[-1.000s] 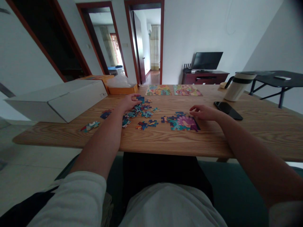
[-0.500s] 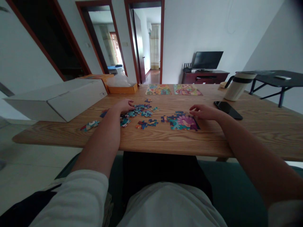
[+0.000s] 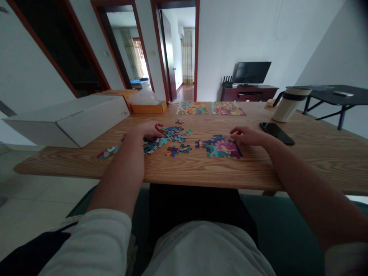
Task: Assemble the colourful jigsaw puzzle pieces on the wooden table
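Note:
My left hand (image 3: 152,129) rests over a pile of loose jigsaw pieces (image 3: 161,142), its fingers apart and touching the pieces; it appears to grip none. My right hand (image 3: 244,135) lies on the table beside the upper right corner of a partly joined jigsaw (image 3: 222,147) with a purple and teal picture. Its fingers are loosely spread and hold nothing. Between the pile and the joined part sits a small cluster of pieces (image 3: 178,150). One single piece (image 3: 179,121) lies beyond the pile, and a few more pieces (image 3: 108,152) lie left of my left forearm.
Two picture sheets (image 3: 192,108) lie at the far side of the wooden table (image 3: 172,168). A white box (image 3: 94,119) and an orange tray (image 3: 149,109) with clear plastic stand at the left. At the right are a black phone (image 3: 276,133) and a cream mug (image 3: 290,105).
My left hand has shifted slightly within the pile, and pieces near its fingers have been pushed about toward me. My right hand has stayed in place.

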A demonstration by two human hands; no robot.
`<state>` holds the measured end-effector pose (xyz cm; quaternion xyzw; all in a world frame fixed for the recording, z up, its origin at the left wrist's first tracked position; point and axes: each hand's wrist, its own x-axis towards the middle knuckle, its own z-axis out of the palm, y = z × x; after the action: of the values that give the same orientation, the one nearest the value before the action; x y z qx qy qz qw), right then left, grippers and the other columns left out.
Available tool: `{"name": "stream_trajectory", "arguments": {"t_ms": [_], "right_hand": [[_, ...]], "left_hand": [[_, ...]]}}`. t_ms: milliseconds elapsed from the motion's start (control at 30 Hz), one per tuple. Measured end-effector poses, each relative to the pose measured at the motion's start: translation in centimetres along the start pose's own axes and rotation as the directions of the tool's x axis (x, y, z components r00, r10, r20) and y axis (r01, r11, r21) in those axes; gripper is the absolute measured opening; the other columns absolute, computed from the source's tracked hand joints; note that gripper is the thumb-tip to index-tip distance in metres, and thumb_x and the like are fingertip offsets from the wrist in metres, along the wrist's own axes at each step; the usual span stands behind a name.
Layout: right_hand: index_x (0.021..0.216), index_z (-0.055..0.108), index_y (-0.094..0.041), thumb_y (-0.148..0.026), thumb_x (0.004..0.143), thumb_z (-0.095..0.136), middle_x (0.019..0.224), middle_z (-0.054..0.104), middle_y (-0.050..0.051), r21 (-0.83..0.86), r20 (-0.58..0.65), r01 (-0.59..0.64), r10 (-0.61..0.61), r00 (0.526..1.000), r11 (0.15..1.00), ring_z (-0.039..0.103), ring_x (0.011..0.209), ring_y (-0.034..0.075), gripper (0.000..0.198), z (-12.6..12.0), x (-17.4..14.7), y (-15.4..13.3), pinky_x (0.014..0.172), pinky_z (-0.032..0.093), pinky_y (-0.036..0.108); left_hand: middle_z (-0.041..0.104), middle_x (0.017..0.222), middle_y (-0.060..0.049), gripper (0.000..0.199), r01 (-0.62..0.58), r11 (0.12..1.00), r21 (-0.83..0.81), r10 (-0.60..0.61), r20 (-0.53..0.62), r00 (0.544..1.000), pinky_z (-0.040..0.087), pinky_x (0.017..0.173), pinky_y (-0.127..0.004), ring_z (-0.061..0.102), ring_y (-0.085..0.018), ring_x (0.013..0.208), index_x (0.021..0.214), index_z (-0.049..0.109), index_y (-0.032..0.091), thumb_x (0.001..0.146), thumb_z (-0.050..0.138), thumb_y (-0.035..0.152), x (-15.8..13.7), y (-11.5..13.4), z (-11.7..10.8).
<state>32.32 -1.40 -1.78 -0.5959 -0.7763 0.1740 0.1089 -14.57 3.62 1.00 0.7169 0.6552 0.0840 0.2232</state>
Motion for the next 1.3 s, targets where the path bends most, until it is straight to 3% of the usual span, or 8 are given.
{"name": "stream_trajectory", "arguments": {"t_ms": [233, 400, 467, 567, 667, 933, 1100, 1300], "right_hand": [[0.117, 0.069, -0.020, -0.047, 0.093, 0.058, 0.107, 0.076, 0.011, 0.032, 0.017, -0.023, 0.023, 1.000, 0.999, 0.072, 0.083, 0.024, 0.037, 0.1, 0.3, 0.6, 0.076, 0.057, 0.035], [0.127, 0.067, -0.020, -0.058, 0.087, 0.064, 0.121, 0.072, 0.015, 0.052, -0.022, 0.071, -0.070, 0.997, 0.996, 0.070, 0.103, 0.032, 0.056, 0.5, -0.5, -0.6, 0.092, 0.055, 0.045], [0.134, 0.064, -0.026, -0.059, 0.083, 0.069, 0.138, 0.065, 0.012, 0.050, -0.048, 0.215, -0.213, 0.976, 0.975, 0.060, 0.124, 0.034, 0.061, 1.1, -1.1, -1.9, 0.108, 0.046, 0.048], [0.147, 0.055, -0.028, -0.065, 0.079, 0.072, 0.153, 0.052, 0.010, 0.013, 0.005, 0.391, -0.391, 0.921, 0.921, 0.045, 0.142, 0.035, 0.080, 2.4, -1.7, -4.2, 0.119, 0.033, 0.048], [0.154, 0.047, -0.032, -0.072, 0.075, 0.072, 0.161, 0.043, 0.007, -0.042, 0.076, 0.416, -0.412, 0.908, 0.908, 0.035, 0.148, 0.036, 0.091, 3.9, -1.9, -5.9, 0.121, 0.028, 0.051], [0.158, 0.041, -0.027, -0.079, 0.088, 0.049, 0.164, 0.037, 0.011, -0.129, 0.062, 0.435, -0.430, 0.901, 0.891, 0.029, 0.151, 0.037, 0.087, 5.6, -1.1, -6.1, 0.123, 0.019, 0.054], [0.158, 0.041, -0.026, -0.082, 0.086, 0.047, 0.164, 0.038, 0.011, -0.141, 0.045, 0.414, -0.411, 0.910, 0.900, 0.030, 0.151, 0.038, 0.091, 5.7, 0.2, -5.1, 0.123, 0.022, 0.054], [0.156, 0.045, -0.027, -0.081, 0.085, 0.051, 0.161, 0.043, 0.008, -0.124, 0.022, 0.408, -0.409, 0.912, 0.904, 0.030, 0.150, 0.038, 0.089, 5.5, 0.9, -4.1, 0.123, 0.022, 0.054]], "left_hand": [[0.069, 0.133, -0.013, 0.085, 0.061, 0.989, 0.136, -0.037, -0.172, 0.984, 0.053, 0.092, -0.034, 0.069, -0.031, 0.112, 0.140, 0.061, 0.023, 0.064, 0.085, 0.051, -0.1, 0.4, -1.3], [0.072, 0.124, -0.006, 0.067, -0.142, 0.986, 0.083, 0.161, -0.327, 0.931, 0.051, 0.094, -0.030, 0.070, -0.024, 0.108, 0.140, 0.061, 0.025, 0.077, 0.076, 0.044, -3.6, 3.1, -4.4], [0.073, 0.123, -0.003, 0.065, -0.193, 0.979, 0.073, 0.205, -0.249, 0.946, 0.051, 0.094, -0.028, 0.069, -0.023, 0.109, 0.137, 0.064, 0.026, 0.076, 0.076, 0.045, -5.4, 3.8, -4.5], [0.073, 0.125, 0.000, 0.062, -0.187, 0.977, 0.103, 0.189, -0.010, 0.982, 0.050, 0.096, -0.027, 0.068, -0.024, 0.112, 0.129, 0.070, 0.031, 0.071, 0.079, 0.048, -7.2, 3.1, -3.2], [0.072, 0.129, -0.003, 0.062, -0.197, 0.958, 0.206, 0.179, 0.105, 0.978, 0.048, 0.100, -0.029, 0.067, -0.026, 0.115, 0.128, 0.072, 0.031, 0.071, 0.077, 0.052, -7.8, 0.7, -1.6], [0.068, 0.136, -0.005, 0.072, -0.141, 0.976, 0.163, 0.163, -0.128, 0.978, 0.050, 0.102, -0.031, 0.065, -0.028, 0.119, 0.140, 0.063, 0.029, 0.080, 0.058, 0.068, -10.4, -3.3, -2.0], [0.062, 0.144, -0.007, 0.081, -0.101, 0.964, 0.245, 0.131, -0.113, 0.985, 0.042, 0.113, -0.041, 0.059, -0.034, 0.128, 0.142, 0.061, 0.026, 0.077, 0.058, 0.073, -11.8, -3.8, -2.5], [0.058, 0.149, -0.004, 0.080, -0.047, 0.979, 0.198, 0.067, -0.095, 0.993, 0.039, 0.115, -0.038, 0.056, -0.032, 0.133, 0.143, 0.060, 0.026, 0.078, 0.049, 0.072, -12.5, -6.2, -4.5]]}}
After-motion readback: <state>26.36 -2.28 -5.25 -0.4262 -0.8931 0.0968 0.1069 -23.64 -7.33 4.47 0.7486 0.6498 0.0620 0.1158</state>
